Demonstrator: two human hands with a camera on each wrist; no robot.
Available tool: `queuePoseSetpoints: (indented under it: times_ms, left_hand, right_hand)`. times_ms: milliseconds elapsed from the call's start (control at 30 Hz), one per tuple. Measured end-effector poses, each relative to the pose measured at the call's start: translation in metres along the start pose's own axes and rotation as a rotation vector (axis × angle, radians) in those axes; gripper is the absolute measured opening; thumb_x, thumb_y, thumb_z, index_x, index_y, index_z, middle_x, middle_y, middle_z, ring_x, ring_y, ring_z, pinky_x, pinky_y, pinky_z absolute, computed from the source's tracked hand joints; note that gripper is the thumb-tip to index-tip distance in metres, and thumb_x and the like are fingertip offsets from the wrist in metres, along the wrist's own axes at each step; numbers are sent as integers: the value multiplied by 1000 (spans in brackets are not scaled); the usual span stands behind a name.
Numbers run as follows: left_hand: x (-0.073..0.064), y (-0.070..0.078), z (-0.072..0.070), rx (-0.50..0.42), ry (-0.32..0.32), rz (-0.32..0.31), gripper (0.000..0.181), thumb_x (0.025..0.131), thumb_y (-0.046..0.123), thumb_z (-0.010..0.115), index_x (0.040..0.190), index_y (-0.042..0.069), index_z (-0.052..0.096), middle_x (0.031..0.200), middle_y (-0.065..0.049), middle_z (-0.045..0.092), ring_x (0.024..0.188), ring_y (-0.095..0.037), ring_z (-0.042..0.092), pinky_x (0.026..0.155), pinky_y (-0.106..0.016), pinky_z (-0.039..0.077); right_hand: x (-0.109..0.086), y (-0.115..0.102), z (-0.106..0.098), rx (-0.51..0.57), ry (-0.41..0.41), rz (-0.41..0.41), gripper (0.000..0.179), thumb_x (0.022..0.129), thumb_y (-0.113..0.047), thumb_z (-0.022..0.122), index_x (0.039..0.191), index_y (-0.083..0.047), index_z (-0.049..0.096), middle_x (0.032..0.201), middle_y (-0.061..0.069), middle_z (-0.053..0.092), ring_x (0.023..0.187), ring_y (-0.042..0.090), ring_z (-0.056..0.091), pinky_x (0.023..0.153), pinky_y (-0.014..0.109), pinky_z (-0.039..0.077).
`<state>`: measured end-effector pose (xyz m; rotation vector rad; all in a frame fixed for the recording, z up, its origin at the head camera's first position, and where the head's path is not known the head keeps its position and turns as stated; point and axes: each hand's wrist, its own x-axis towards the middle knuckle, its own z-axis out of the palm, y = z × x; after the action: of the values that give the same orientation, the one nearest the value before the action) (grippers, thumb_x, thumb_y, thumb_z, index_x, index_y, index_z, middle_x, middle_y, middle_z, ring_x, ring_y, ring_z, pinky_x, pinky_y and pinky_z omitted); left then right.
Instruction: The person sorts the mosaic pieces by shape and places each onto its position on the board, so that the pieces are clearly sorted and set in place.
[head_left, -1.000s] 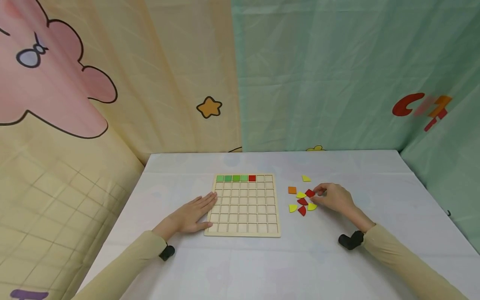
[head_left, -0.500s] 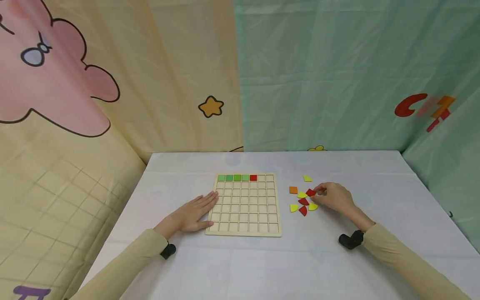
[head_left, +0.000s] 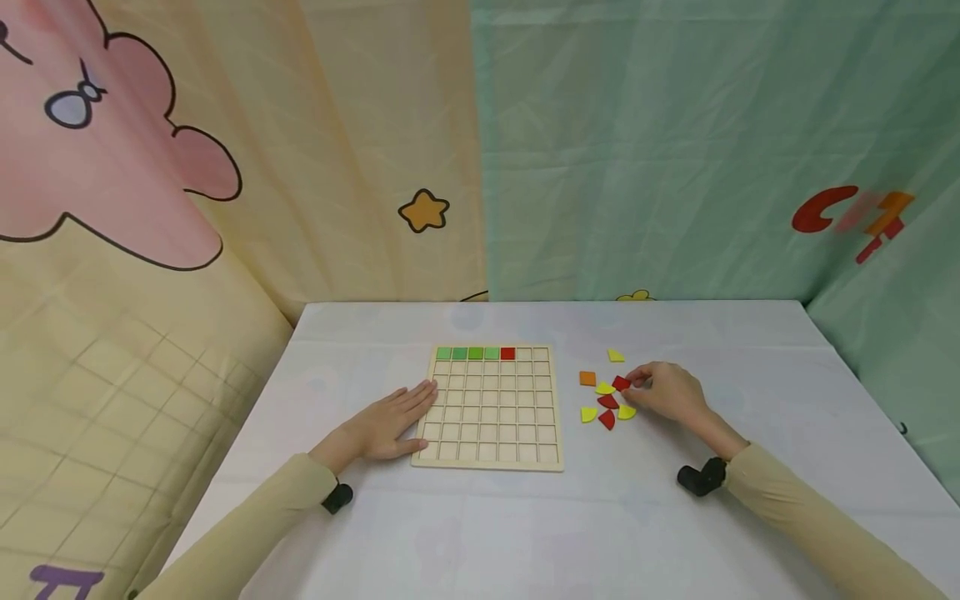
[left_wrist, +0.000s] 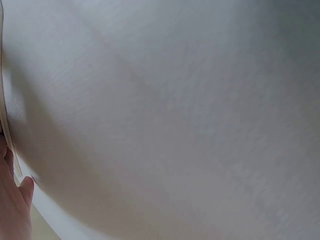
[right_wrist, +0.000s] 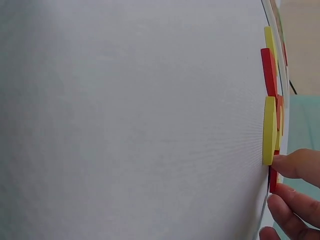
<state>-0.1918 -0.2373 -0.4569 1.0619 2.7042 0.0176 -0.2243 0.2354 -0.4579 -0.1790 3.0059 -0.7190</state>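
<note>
My left hand (head_left: pixel 386 425) lies flat with spread fingers on the left edge of a wooden grid board (head_left: pixel 487 417). Along its top row sit several green tiles (head_left: pixel 476 353) and one red square tile (head_left: pixel 507 353). To the right of the board, my right hand (head_left: pixel 669 393) pinches another red square tile (head_left: pixel 620 383) at the side of the loose pile. The right wrist view has the thumb and a finger at either end of that red tile (right_wrist: pixel 273 179), beside a yellow quarter-circle tile (right_wrist: pixel 269 130). Only part of the left hand (left_wrist: pixel 15 205) enters the left wrist view.
Red quarter-circle tiles (head_left: pixel 608 402) and yellow ones (head_left: pixel 588 414) lie loosely grouped on the white tablecloth (head_left: pixel 487 533). An orange square tile (head_left: pixel 587 378) is nearest the board, and a yellow tile (head_left: pixel 616 356) lies farther back. Printed curtains (head_left: pixel 637 167) hang behind the table.
The head view has shifted slightly. Both hands and all the tiles keep their places, the right hand still at the red square tile.
</note>
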Motion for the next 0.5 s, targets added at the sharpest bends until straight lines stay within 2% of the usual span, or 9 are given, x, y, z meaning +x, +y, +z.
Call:
queuePoseSetpoints:
  times_ms: [300,500]
  left_hand:
    - [1,0,-3,-1,-5,-4,81,97,54,40,154,3,13,163,-11,7,151,-27,10,120,-49,19]
    - [2,0,-3,-2,-13,-16,81,97,55,39,154,4,12,163,-10,7,151,-25,9,121,-48,18]
  right_hand:
    - [1,-1,-5,11,9,-12,33,81,-26,74,104,-2,72,83,6,66,73,20,56,58,25,42]
    - [2,-6,-8,20,12,-3,35,82,-27,73,106,-1,71,88,10,68,73,21,56,57,25,42]
